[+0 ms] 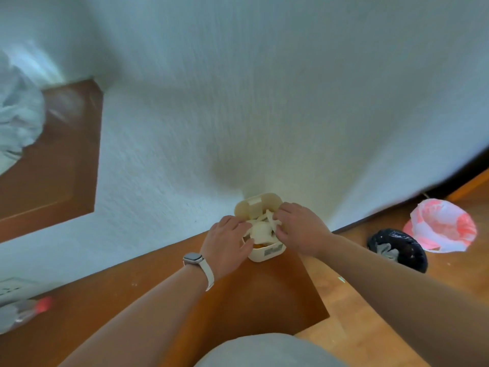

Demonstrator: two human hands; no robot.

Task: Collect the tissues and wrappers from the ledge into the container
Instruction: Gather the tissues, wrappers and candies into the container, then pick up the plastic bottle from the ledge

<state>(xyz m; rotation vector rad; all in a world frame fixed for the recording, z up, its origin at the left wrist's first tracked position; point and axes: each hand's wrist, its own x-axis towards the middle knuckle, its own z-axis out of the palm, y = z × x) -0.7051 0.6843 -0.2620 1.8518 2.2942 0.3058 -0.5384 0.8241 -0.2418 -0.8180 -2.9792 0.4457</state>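
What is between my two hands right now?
In the head view, the cream container, lid open and stuffed with white tissues, sits between your left hand and right hand.

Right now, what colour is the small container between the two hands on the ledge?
The container is cream; the head view shows it best.

Both forearms (148, 311) are bare. A watch (194, 259) with a pale square face and a white strap sits on the left wrist. Grey clothing (267, 350) shows at the bottom centre.
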